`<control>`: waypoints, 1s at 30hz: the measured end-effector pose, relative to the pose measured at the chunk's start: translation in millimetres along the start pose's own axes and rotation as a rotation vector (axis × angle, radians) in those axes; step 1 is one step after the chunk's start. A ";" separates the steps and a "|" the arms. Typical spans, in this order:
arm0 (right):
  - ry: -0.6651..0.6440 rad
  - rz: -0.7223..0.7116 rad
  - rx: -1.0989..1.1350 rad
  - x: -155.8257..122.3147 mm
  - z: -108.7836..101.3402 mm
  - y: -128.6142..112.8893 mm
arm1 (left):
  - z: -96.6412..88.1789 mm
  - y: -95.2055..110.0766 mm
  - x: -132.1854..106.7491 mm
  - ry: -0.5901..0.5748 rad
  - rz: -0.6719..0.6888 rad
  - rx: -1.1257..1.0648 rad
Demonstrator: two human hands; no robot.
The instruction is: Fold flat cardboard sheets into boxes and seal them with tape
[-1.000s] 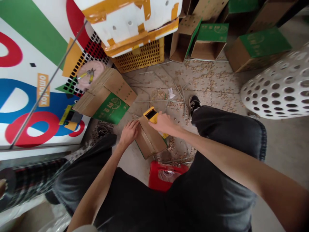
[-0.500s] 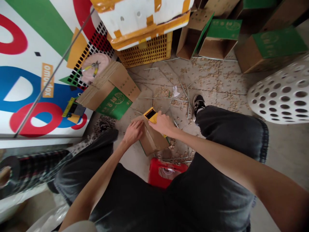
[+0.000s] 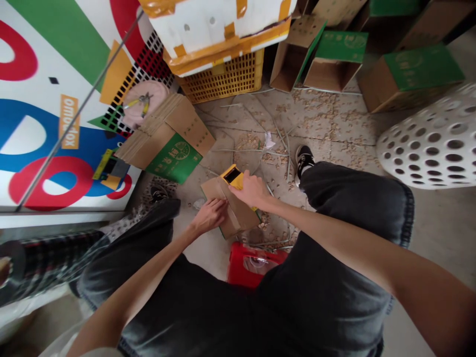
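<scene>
Open concrete floor (image 3: 253, 116) scattered with pale wood chips extends ahead of the right hand (image 3: 251, 191) and its yellow tape dispenser (image 3: 232, 175), passable as far as the yellow plastic crate (image 3: 223, 82). To the left, a flat stack of brown cardboard boxes (image 3: 167, 139) with green panels obstructs; to the right, a black sneaker (image 3: 304, 161). A red plastic case (image 3: 256, 265) sits just beside the brown cardboard box (image 3: 236, 213) under the left hand (image 3: 210, 216), closing the way toward the body.

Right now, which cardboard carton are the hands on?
The small brown-side-up carton under the left hand and the right hand, which holds a yellow tape dispenser; the flattened stack with the green panel lies apart, untouched.
</scene>
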State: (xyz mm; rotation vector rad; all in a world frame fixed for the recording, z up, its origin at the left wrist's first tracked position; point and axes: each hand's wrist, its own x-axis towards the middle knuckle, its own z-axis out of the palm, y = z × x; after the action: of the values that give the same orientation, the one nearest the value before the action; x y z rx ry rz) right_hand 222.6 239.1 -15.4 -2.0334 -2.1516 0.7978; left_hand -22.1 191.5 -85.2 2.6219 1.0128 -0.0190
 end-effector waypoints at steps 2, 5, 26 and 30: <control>0.003 -0.003 -0.005 1.8 2.6 1.4 | -0.1 6.1 0.0 0.000 0.021 -0.006; 0.009 -0.006 -0.013 3.7 4.3 2.8 | 8.4 25.6 -0.9 -0.023 0.078 -0.045; 0.027 -0.023 -0.027 2.5 4.9 1.7 | 22.2 -10.1 0.6 0.098 0.170 -0.053; 0.045 -0.024 -0.026 3.4 6.9 1.5 | 26.9 6.7 -4.8 0.060 0.285 -0.080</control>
State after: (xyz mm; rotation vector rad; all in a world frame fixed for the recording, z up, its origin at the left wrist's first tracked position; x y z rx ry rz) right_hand 220.8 240.1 -22.9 -2.0135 -2.1687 0.7181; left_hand -18.4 175.4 -108.1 2.6808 0.6357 0.1637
